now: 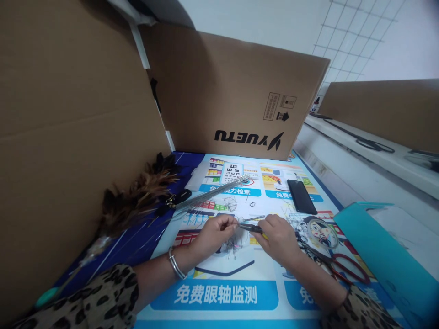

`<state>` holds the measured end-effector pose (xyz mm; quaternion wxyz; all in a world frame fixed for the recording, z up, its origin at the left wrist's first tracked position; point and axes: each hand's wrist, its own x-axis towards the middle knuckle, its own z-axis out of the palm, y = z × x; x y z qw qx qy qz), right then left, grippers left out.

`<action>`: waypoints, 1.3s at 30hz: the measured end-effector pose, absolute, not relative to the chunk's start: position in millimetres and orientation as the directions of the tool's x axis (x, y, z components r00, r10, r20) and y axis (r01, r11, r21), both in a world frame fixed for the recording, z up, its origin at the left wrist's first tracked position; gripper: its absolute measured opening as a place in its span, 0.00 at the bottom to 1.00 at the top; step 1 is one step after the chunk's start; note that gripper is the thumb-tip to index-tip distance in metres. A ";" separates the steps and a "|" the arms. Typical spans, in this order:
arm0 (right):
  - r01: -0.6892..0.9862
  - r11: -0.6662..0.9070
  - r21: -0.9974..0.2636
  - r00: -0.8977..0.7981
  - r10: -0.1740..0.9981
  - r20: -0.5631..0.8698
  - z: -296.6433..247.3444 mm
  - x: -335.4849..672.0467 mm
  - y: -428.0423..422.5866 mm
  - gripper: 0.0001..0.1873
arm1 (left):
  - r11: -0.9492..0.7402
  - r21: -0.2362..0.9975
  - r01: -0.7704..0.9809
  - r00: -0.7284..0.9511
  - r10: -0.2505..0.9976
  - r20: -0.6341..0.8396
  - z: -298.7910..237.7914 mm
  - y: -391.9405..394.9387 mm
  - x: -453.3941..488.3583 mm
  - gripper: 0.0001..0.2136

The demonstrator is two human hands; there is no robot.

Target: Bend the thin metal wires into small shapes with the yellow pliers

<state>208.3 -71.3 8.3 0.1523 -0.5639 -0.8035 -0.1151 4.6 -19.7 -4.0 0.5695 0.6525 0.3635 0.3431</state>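
My right hand (pixel 279 237) is closed around a pair of pliers (pixel 252 227) with dark jaws and a bit of yellow handle showing. The jaws point left and reach the fingertips of my left hand (pixel 217 233), which are pinched together. Whatever sits between those fingertips is too small to make out. Below the hands lies a loose tangle of thin wire (pixel 232 246) on the printed mat. Beyond my left hand, a bundle of straight thin wires (pixel 214 194) lies slantwise.
Red-handled scissors (pixel 350 268) and a round clear-rimmed item (pixel 322 233) lie right of my right hand. A black phone (pixel 302 196) is farther back. Brown feathers (pixel 137 196) line the left side. Cardboard (pixel 240 91) stands behind, and a teal box (pixel 387 260) is at right.
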 end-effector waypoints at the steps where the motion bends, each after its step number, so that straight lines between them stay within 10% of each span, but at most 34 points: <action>1: 0.944 0.330 0.017 -0.313 0.875 0.371 8.8 207.6 -72.0 0.12 | -0.084 0.993 0.081 0.500 0.866 0.033 -4.4 -19.9 4.8 0.08; 39: 0.957 0.270 0.104 -0.290 0.889 0.354 11.7 198.9 -78.8 0.11 | -0.269 0.942 0.199 0.434 0.886 0.162 -5.9 -21.5 5.2 0.04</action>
